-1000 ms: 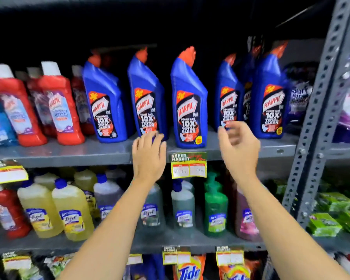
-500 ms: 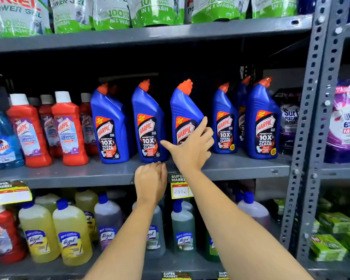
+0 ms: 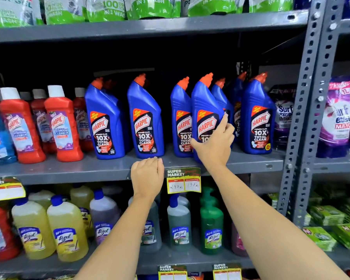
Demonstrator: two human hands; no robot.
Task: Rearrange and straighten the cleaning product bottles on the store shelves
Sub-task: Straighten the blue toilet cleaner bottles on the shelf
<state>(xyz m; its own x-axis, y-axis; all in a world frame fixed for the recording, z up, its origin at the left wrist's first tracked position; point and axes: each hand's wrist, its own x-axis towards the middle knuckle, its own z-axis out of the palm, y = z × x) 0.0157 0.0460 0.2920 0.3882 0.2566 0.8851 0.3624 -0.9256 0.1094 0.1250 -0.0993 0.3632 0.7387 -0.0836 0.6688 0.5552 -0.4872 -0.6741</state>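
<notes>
- The blue plastic Harpic bottle with an orange angled cap [image 3: 205, 110] stands at the front of the middle grey metal shelf [image 3: 69, 170], in the row of matching toilet-cleaner bottles, label facing outward and its body leaning a little off upright.
- The right hand [image 3: 214, 146] is wrapped around the lower front of that bottle, thumb on the left of the label and fingers [image 3: 225, 126] curled round its right edge, so it has the bottle in a firm, partly closed grasp.
- A second blue Harpic bottle [image 3: 181, 122] sits just behind and to the left, touching or nearly touching the held one; more blue bottles crowd close on the right.
- The left hand [image 3: 148, 174] holds nothing; its fingers are bent over the shelf's front lip, just beside the yellow supermarket price tag [image 3: 183, 180].
- Judging from the tight spacing, swinging the held bottle sideways could knock a neighbour over, and the tall, narrow shapes would likely topple in a chain.
- The base sits close to the shelf lip; pulling it further forward risks it tipping off onto the yellow and grey Lizol bottles [image 3: 67, 229] below.
</notes>
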